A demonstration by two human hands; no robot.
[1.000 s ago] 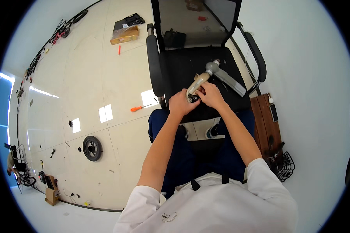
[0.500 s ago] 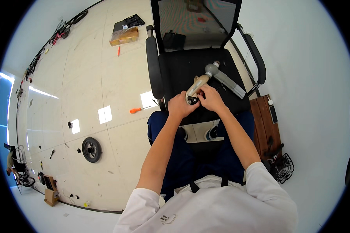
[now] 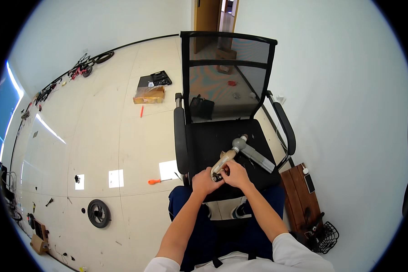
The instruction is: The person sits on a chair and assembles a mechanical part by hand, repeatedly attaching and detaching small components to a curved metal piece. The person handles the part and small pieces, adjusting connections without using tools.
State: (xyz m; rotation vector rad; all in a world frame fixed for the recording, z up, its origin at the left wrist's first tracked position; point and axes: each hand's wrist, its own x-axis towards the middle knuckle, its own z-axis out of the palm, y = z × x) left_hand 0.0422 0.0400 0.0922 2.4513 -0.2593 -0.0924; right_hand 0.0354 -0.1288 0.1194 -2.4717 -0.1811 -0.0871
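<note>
A: In the head view, where is the tube in hand?

B: The beige tube (image 3: 222, 162) slants over the black chair seat (image 3: 206, 143), in front of the person. Its far end meets a grey ball joint (image 3: 239, 144), and a grey bar (image 3: 259, 159) runs from that toward the right.

A: And the left hand (image 3: 206, 182)?

B: Curled around the tube's near end, holding it beside a small black fitting (image 3: 216, 177).

A: The right hand (image 3: 235, 174)?

B: Its fingers are bent in close to the same fitting, from the other side. I cannot tell whether they pinch it; the knuckles hide too much.

A: What lies around them?

B: On the floor to the left, an orange-handled screwdriver (image 3: 154, 182) is near the chair, and a black wheel (image 3: 98, 213) lies farther off. Beyond the screwdriver is a cardboard box (image 3: 148, 96), just beside an open black case (image 3: 161, 78). To the right, a dark phone (image 3: 309, 183) rests on a brown wooden surface (image 3: 297, 195), with a black wire basket (image 3: 329, 238) near its closer end.
</note>
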